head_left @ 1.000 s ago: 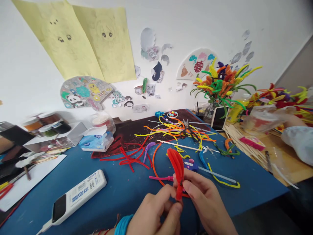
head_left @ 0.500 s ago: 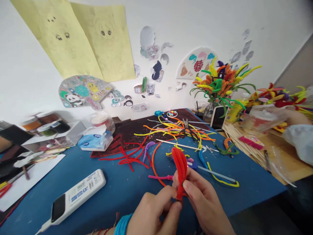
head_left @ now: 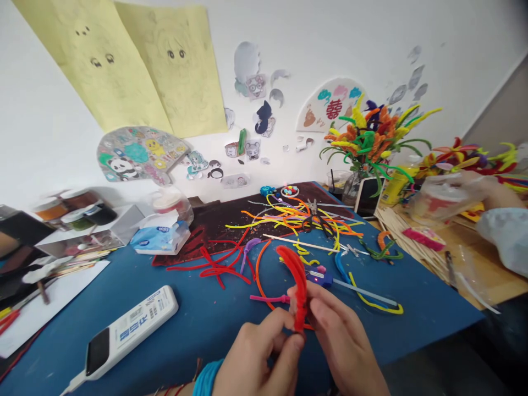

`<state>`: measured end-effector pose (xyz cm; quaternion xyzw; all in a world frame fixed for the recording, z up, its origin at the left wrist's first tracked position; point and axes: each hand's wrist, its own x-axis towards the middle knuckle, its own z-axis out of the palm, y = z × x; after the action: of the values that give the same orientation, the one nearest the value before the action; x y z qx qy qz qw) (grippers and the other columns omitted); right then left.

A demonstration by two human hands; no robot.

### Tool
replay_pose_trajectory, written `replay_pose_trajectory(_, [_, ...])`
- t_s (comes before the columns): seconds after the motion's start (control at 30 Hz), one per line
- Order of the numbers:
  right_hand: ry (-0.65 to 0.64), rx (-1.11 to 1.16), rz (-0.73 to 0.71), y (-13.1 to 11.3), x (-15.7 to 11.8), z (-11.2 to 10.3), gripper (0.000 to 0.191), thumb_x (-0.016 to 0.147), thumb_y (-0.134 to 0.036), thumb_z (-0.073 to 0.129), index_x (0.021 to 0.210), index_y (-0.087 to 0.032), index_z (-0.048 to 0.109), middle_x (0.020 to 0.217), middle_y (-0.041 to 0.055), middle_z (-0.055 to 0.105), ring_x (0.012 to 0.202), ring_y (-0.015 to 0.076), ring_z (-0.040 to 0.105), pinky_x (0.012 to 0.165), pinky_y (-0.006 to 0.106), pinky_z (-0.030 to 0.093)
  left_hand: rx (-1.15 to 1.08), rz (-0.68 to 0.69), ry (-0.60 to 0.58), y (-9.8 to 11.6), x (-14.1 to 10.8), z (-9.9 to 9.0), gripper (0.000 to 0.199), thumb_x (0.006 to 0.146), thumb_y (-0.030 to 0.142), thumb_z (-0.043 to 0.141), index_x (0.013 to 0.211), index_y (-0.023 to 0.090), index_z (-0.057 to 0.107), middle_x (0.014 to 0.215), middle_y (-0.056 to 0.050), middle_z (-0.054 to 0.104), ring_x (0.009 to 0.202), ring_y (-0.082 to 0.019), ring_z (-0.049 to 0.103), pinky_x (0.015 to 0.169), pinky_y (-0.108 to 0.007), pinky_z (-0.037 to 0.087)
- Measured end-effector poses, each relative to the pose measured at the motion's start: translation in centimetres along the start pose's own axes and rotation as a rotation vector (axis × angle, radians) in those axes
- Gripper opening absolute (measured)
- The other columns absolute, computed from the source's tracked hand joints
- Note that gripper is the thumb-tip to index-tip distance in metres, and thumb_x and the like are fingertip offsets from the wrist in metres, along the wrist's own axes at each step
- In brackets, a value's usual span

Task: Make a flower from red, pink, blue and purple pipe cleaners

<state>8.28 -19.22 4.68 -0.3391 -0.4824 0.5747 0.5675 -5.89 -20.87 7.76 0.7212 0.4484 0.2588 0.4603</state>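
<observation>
A red bundle of bent pipe cleaners [head_left: 295,269] stands up between my two hands, its looped top curving to the left. My left hand [head_left: 264,352], with a blue band at the wrist, pinches its lower end between thumb and finger. Around the middle of the bundle, my right hand [head_left: 342,335] has its fingers closed from the right and behind; its fingertips are partly hidden. Just behind the hands lie a pink stick-like piece [head_left: 270,298], an orange pipe cleaner [head_left: 258,269] and a blue glue gun [head_left: 319,278] with a small red light.
Loose red pipe cleaners [head_left: 214,269] lie left of centre. Pliers [head_left: 314,212] rest on a coloured pile behind. A white power bank [head_left: 132,335] and a tissue pack [head_left: 159,234] are at left. Another person's hand [head_left: 480,190] holds a plastic bag at right, near a pipe-cleaner bouquet [head_left: 371,137].
The red bundle has turned, now showing its narrow side and leaning left. My right thumb has shifted slightly off its front. The other person's hand at right has moved a little left.
</observation>
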Motion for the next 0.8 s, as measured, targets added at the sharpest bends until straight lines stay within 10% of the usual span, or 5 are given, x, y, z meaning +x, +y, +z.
replay_pose_trajectory(0.8, [0.001, -0.140, 0.053, -0.7, 0.1, -0.2, 0.021, 0.085, -0.032, 0.056, 0.095, -0.025, 0.073, 0.076, 0.0004, 0.062, 0.074, 0.0126, 0.057, 0.068, 0.019, 0.048, 0.021, 0.029, 0.031, -0.7, -0.1, 0.4, 0.018, 0.092, 0.031, 0.034, 0.083, 0.019, 0.044, 0.043, 0.004, 0.049, 0.034, -0.007, 0.041, 0.040, -0.016, 0.032])
